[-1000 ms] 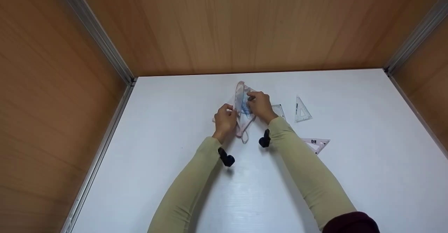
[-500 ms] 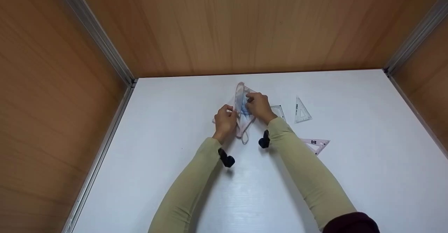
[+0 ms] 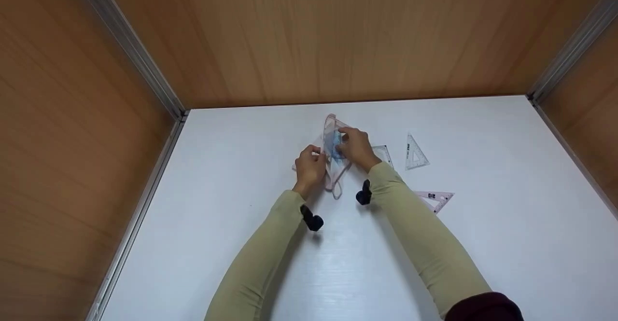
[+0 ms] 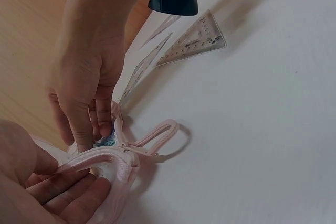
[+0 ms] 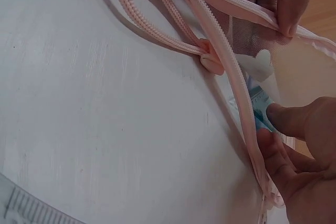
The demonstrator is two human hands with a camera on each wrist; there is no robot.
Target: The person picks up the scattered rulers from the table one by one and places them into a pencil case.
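A pink mesh zipper pouch (image 3: 330, 124) stands on its edge on the white table (image 3: 338, 272) between my hands. My left hand (image 3: 311, 162) pinches the pouch's open zipper edge (image 5: 262, 14) and holds the mouth apart. My right hand (image 3: 356, 146) reaches into the mouth from the right, its fingertips (image 5: 286, 116) pinching a blue flat item (image 5: 259, 107) just inside the zipper line. The pouch's pink loop strap (image 4: 160, 134) lies on the table towards me. Most of the blue item is hidden by mesh and fingers.
Clear plastic set squares lie to the right: one by my right wrist (image 3: 385, 153), one further right (image 3: 415, 153) and a pink-tinted one nearer me (image 3: 437, 198). Wooden walls with metal corner rails enclose the table on three sides.
Almost nothing: my right hand has shifted slightly up and left with the blue item at the pouch's mouth. The left hand keeps its hold.
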